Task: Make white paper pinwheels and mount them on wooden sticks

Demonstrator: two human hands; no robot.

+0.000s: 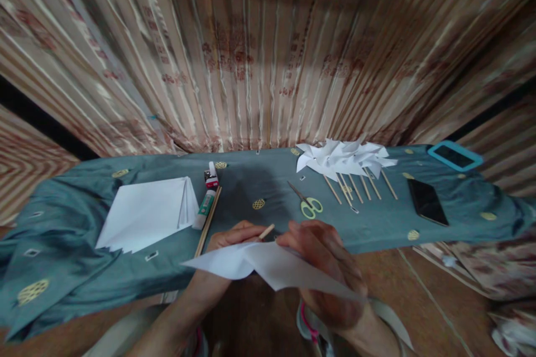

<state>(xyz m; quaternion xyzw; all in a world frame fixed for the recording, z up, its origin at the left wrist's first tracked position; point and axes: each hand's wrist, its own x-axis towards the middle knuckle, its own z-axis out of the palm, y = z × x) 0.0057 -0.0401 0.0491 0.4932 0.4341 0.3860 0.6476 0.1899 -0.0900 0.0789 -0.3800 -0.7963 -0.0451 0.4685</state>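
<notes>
A white paper pinwheel (288,269) is held between my hands, above the front edge of the cloth-covered table. My left hand (234,235) is closed behind its left blade, gripping a thin wooden stick (267,231) whose blunt end pokes out past the fingers. My right hand (324,254) is closed on the pinwheel near its middle, thumb and fingers pinched at the paper. The paper hides part of both hands, and I cannot see whether stick and pinwheel are joined. Green-handled scissors (307,204) lie beyond my right hand.
Finished pinwheels on sticks (343,157) lie in a row at the back right. A black phone (427,201) and a blue-framed device (455,156) are farther right. At left are white paper sheets (144,212), a glue stick (205,209), a small red-and-white box (211,177) and loose sticks (208,223).
</notes>
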